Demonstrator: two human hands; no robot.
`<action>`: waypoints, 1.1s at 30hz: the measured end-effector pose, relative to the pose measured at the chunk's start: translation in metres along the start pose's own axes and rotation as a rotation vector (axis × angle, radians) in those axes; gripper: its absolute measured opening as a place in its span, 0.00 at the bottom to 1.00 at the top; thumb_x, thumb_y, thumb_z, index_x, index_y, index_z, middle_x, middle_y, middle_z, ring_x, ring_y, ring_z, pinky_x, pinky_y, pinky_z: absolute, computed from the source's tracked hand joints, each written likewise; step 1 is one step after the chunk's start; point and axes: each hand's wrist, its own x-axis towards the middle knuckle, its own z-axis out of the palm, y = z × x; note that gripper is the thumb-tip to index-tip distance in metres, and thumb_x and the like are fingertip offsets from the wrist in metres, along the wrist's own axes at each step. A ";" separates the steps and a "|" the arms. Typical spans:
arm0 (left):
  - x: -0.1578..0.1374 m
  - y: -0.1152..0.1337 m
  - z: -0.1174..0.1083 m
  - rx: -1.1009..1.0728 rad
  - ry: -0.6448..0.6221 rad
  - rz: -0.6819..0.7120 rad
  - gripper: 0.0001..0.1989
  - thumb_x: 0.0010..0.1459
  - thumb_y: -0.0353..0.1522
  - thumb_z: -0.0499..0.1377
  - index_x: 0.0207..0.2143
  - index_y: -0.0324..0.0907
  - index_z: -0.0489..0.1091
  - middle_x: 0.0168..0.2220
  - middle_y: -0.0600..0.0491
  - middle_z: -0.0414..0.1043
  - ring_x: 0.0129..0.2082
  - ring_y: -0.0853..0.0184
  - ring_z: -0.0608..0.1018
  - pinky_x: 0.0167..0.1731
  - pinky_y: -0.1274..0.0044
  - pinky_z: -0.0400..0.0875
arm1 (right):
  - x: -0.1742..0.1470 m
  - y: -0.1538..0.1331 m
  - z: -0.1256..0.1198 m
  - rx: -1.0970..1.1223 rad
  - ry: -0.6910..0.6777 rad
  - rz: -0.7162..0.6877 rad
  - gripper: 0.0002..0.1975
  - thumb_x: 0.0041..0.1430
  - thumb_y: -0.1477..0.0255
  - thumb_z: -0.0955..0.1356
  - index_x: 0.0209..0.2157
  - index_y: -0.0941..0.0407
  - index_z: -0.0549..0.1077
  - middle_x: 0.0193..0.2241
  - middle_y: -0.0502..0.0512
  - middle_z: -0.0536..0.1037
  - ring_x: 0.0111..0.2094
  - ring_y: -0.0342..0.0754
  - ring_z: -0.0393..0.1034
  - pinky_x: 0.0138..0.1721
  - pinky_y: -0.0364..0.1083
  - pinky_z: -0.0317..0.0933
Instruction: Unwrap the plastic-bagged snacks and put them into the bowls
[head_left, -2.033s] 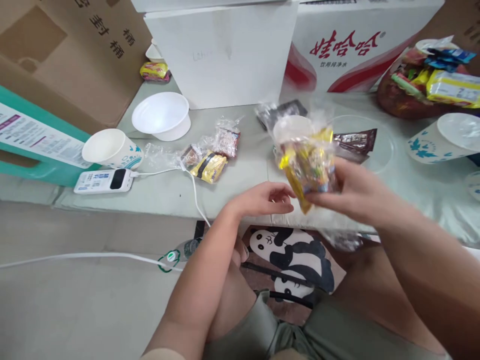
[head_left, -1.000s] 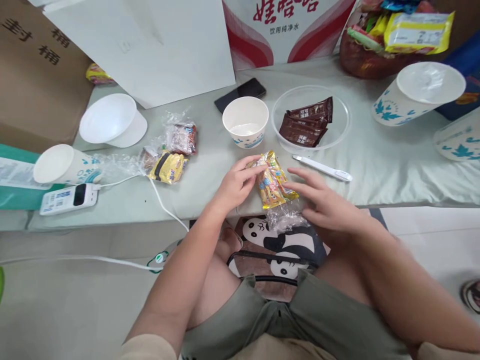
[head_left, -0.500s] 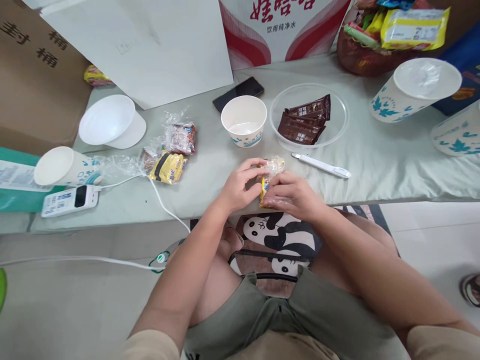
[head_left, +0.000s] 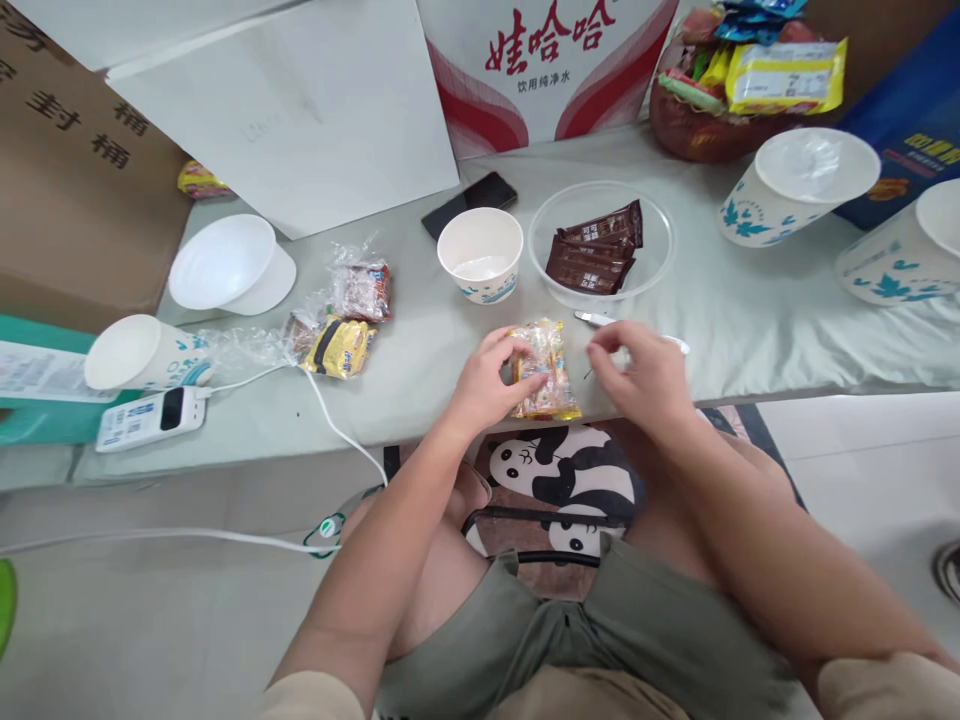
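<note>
My left hand (head_left: 491,385) grips a snack packet (head_left: 546,385) by its left side, with the thumb across the front. The packet has a clear, shiny wrapper with yellow edges and rests at the table's front edge. Apart from it, to the right, my right hand (head_left: 649,375) is closed in a pinch, thumb and forefinger tips close together; what is between them, if anything, is too small to tell. Partly hidden beneath that hand lies a white utility knife (head_left: 592,318). Behind the packet stands a paper bowl (head_left: 480,250), and beside it a clear plastic dish (head_left: 664,270) holds several brown wrapped bars (head_left: 592,260).
Wrapped snacks (head_left: 341,345) lie at left near a tipped paper cup (head_left: 124,355), white bowls (head_left: 232,265) and a power strip (head_left: 150,418) with a white cable. A phone (head_left: 480,200) lies behind the bowl. Large paper cups (head_left: 795,190) and a snack basket (head_left: 690,130) stand right.
My right hand has let go of the snack packet and moved right, over the utility knife. The packet now shows its face, held by my left hand alone. The view has shifted slightly.
</note>
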 end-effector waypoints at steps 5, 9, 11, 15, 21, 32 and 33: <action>-0.003 0.000 -0.001 -0.034 0.020 0.028 0.09 0.52 0.33 0.69 0.34 0.42 0.72 0.49 0.48 0.67 0.51 0.61 0.75 0.54 0.66 0.71 | -0.004 0.043 -0.015 -0.348 0.039 0.102 0.17 0.59 0.63 0.67 0.47 0.55 0.76 0.43 0.66 0.76 0.46 0.65 0.69 0.47 0.63 0.63; -0.004 -0.002 0.000 -0.104 0.092 0.011 0.10 0.51 0.33 0.70 0.32 0.42 0.72 0.50 0.47 0.64 0.49 0.62 0.75 0.39 0.74 0.76 | -0.012 0.044 -0.018 -0.367 -0.088 0.085 0.15 0.62 0.63 0.64 0.41 0.55 0.78 0.40 0.66 0.76 0.45 0.64 0.70 0.46 0.62 0.63; -0.004 -0.004 0.000 -0.135 0.157 -0.017 0.10 0.52 0.33 0.70 0.31 0.42 0.72 0.51 0.46 0.63 0.50 0.61 0.74 0.30 0.79 0.74 | -0.017 0.033 -0.020 -0.315 -0.102 0.074 0.14 0.63 0.63 0.63 0.40 0.55 0.76 0.37 0.63 0.77 0.41 0.61 0.71 0.43 0.59 0.64; -0.003 -0.007 -0.003 -0.116 0.273 -0.015 0.11 0.52 0.35 0.71 0.31 0.42 0.71 0.51 0.47 0.64 0.52 0.61 0.75 0.31 0.79 0.75 | -0.024 0.006 -0.018 0.057 -0.127 0.255 0.11 0.63 0.62 0.64 0.41 0.53 0.73 0.25 0.53 0.76 0.26 0.51 0.70 0.30 0.50 0.63; -0.003 -0.005 -0.005 -0.001 0.385 0.068 0.13 0.56 0.41 0.68 0.30 0.42 0.71 0.52 0.47 0.66 0.50 0.60 0.76 0.39 0.72 0.78 | -0.021 -0.033 0.002 0.705 -0.259 0.389 0.12 0.65 0.60 0.64 0.39 0.54 0.71 0.25 0.49 0.76 0.20 0.42 0.67 0.22 0.43 0.60; -0.010 -0.006 -0.014 -0.052 0.371 0.110 0.07 0.58 0.36 0.65 0.30 0.41 0.74 0.51 0.47 0.65 0.45 0.64 0.78 0.29 0.77 0.79 | -0.012 -0.041 0.003 0.529 -0.475 0.360 0.17 0.59 0.56 0.67 0.37 0.56 0.75 0.21 0.50 0.75 0.20 0.44 0.67 0.22 0.43 0.59; -0.010 -0.007 -0.015 -0.054 0.413 0.073 0.08 0.58 0.37 0.65 0.30 0.41 0.74 0.51 0.47 0.65 0.47 0.62 0.77 0.28 0.78 0.78 | -0.013 -0.039 0.001 0.487 -0.519 0.348 0.16 0.59 0.56 0.67 0.36 0.55 0.74 0.20 0.50 0.75 0.20 0.45 0.68 0.23 0.43 0.59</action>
